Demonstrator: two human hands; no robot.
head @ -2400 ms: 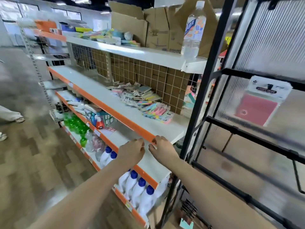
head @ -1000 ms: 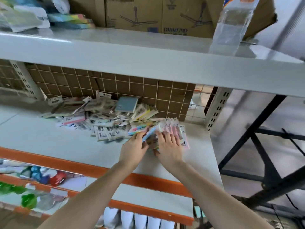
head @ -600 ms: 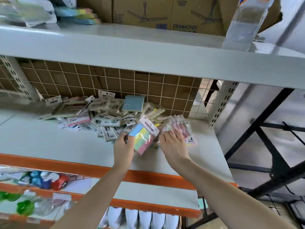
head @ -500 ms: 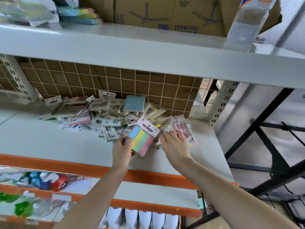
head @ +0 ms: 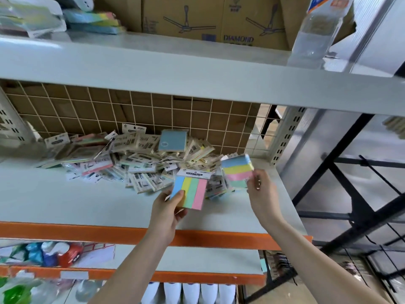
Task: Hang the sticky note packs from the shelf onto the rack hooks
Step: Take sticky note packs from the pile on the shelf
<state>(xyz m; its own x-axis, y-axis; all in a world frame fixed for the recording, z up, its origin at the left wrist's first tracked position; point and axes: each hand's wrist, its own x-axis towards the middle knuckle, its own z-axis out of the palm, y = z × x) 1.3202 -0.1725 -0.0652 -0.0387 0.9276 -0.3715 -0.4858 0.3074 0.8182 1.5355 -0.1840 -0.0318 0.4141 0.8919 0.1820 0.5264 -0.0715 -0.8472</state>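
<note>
A heap of sticky note packs (head: 140, 159) lies on the grey shelf (head: 65, 200) against the wire grid back. My left hand (head: 167, 212) holds one pack with blue, yellow, green and pink stripes (head: 191, 191) upright above the shelf, thumb on its front. My right hand (head: 262, 189) pinches a second striped pack (head: 237, 172) by its right edge, lifted just above the heap's right end. The black rack (head: 350, 194) stands to the right; no hooks show in this view.
An upper shelf (head: 197, 73) carries cardboard boxes (head: 210, 18) and a clear bottle (head: 315, 31). An orange beam (head: 87, 233) edges the shelf front. White bottles (head: 190, 292) and spray bottles (head: 54, 255) fill lower shelves.
My left hand has raised its striped pack upright. My right hand, flat on the heap before, has picked up a second striped pack and lifted it to the right.
</note>
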